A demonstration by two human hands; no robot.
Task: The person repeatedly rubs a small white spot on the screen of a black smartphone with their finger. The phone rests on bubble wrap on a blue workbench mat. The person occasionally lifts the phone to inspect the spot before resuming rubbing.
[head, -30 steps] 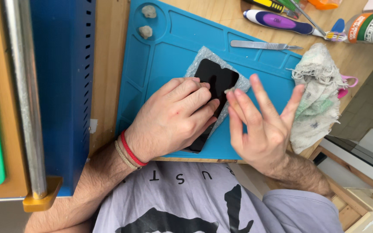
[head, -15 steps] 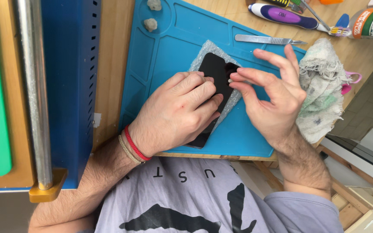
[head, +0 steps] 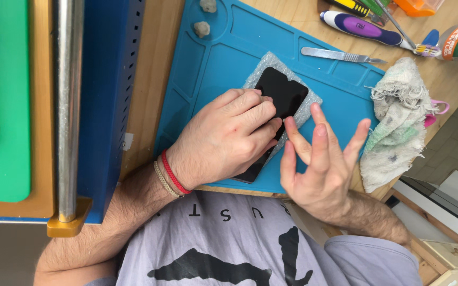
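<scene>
Wooden bench with a blue mat spread over it, tools scattered along the top edge around 1 o'clock: a scalpel, a purple-handled brush, plus a grubby rag off at 3 o'clock. Dead centre of the mat there's a black phone lying flat on a bit of bubble wrap. Left hand is pressed flat over the lower half of the phone, fingers curled down on the glass, pinning it rather than gripping it. Right hand is at about 5 o'clock from the phone, fingers fanned wide, holding nothing, index tip just beside the phone's right edge. Two little grey lumps sit in the mat's corner at 11 o'clock. What I'd worry about: bubble wrap is squishy and slidey, so hard downward pressure on one end could flex the glass or make the whole thing skate sideways. And that scalpel lies bare near the phone at 1 o'clock, so a careless reach that way could nick a finger or scratch the screen.
</scene>
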